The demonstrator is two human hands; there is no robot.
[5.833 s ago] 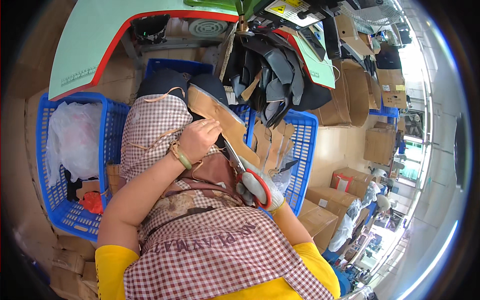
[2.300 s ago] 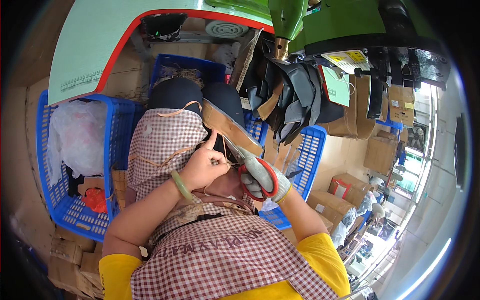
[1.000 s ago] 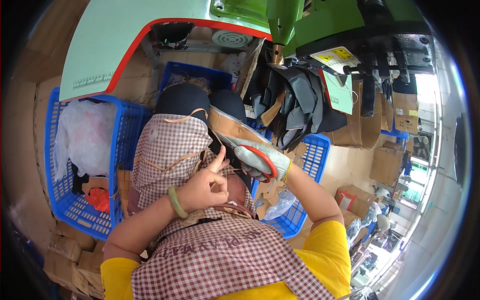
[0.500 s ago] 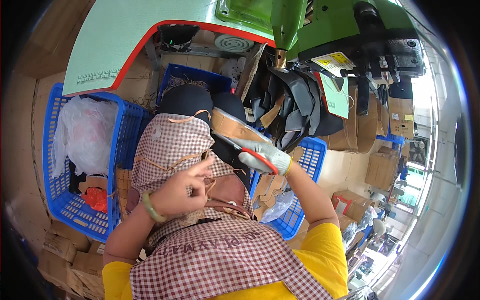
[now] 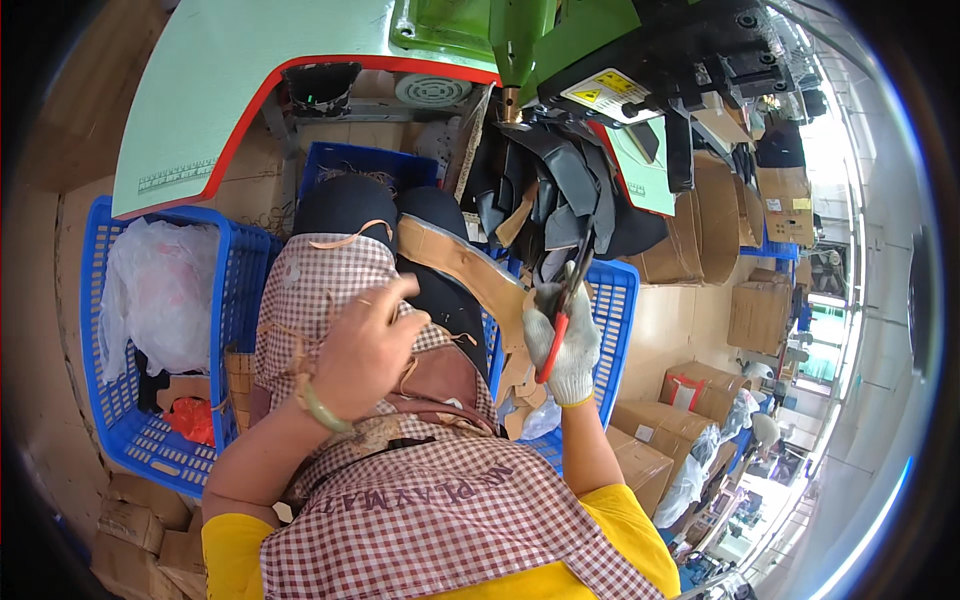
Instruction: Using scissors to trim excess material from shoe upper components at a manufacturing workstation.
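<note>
My right hand (image 5: 565,350), in a white knit glove, grips scissors (image 5: 557,335) with red handles, their dark blades pointing up and away. A long curved tan leather-like piece (image 5: 465,262) runs from my right knee to the side of that glove; whether the fingers also pinch its end is hidden. My bare left hand (image 5: 370,345), with a green bangle at the wrist, hovers above the checked apron (image 5: 330,265) on my lap. Its thumb and forefinger are apart with nothing seen between them, and the hand is slightly blurred. Thin tan trimmings (image 5: 350,238) lie on the apron.
A green machine (image 5: 600,60) and a pale green table (image 5: 200,110) with a red edge stand ahead. Dark cut pieces (image 5: 560,180) hang beside the machine. Blue baskets (image 5: 150,440) flank me, the left one holding plastic bags (image 5: 165,280). Cardboard boxes (image 5: 700,390) stand at right.
My right hand has turned upright and moved right with the scissors, away from my lap. The tan piece now slants down toward it. My left hand has risen slightly, its forefinger more bent.
</note>
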